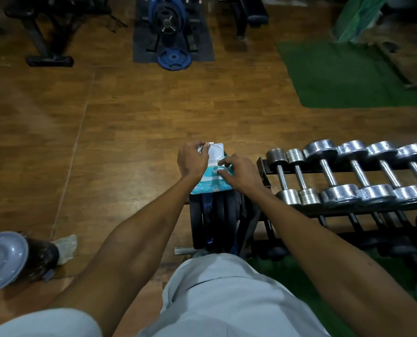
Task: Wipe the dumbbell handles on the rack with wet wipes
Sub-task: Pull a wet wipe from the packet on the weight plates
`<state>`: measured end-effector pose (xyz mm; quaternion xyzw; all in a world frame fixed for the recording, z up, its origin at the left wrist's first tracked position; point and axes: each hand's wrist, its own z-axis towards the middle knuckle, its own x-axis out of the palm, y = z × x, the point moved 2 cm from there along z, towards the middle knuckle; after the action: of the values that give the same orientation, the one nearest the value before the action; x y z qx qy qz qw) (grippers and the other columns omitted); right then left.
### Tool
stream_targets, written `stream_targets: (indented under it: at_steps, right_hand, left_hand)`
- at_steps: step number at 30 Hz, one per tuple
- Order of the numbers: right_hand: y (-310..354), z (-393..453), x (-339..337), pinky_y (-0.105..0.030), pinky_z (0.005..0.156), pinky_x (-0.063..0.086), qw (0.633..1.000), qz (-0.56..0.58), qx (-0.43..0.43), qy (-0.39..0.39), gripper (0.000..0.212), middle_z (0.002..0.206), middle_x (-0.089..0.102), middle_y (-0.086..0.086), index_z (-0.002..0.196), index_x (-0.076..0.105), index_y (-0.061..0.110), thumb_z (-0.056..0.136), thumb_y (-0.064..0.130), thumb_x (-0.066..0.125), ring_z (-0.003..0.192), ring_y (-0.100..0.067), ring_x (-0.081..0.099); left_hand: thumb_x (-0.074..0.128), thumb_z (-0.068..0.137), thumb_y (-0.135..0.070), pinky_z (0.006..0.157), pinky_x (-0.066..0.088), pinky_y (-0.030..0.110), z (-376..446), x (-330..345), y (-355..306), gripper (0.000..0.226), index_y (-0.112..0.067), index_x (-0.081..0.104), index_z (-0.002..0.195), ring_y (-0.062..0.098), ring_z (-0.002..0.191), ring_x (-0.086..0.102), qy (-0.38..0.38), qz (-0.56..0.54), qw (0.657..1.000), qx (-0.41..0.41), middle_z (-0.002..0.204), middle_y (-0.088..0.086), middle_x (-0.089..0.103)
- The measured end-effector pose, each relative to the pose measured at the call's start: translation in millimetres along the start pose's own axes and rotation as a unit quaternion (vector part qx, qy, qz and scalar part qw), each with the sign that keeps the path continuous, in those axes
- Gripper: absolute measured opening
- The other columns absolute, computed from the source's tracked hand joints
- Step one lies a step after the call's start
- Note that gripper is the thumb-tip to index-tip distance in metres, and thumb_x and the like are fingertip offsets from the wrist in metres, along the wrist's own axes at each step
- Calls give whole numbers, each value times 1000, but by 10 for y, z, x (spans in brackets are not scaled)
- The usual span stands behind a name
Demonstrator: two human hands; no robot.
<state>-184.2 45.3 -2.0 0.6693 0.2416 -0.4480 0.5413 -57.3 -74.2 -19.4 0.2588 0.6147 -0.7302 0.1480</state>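
The wipes pack (211,181) lies on upright weight plates (217,220), left of the rack (348,210) carrying a row of dumbbells (329,173)

Right edge cuts off the dumbbell rack (348,210).

- Both forearms are bare right up to the bottom edge of the view, with no sleeve showing.
- The left hand (193,159) and the right hand (240,171) have no glove, and no ring can be made out.
- Neither wrist carries a watch or band.
- The legs are in light grey trousers (229,295) of plain cloth.
- A thin dark seam line crosses the trouser fabric on the right thigh.
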Motion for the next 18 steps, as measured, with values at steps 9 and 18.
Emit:
stream_targets:
  at_steps: [9, 18]
  right_hand:
    - [47, 141, 103, -40, 77, 58, 989, 129, 77, -9, 8, 85, 69, 13, 83, 68, 30, 90, 28, 70, 82, -8, 66]
    - [106, 225, -47, -28, 60, 52, 919, 348, 183, -19, 12, 78, 69, -3, 90, 68, 13, 101, 14, 62, 67, -12, 64]
  left_hand:
    - [71, 87, -25, 89, 47, 42, -182, 168, 155, 35, -14, 64, 119, 29, 105, 53, 2, 60, 997, 55, 111, 6, 58]
    - [73, 91, -23, 92, 44, 42, -227, 127, 116, 36, -9, 63, 122, 31, 107, 52, -5, 79, 994, 79, 114, 11, 57]
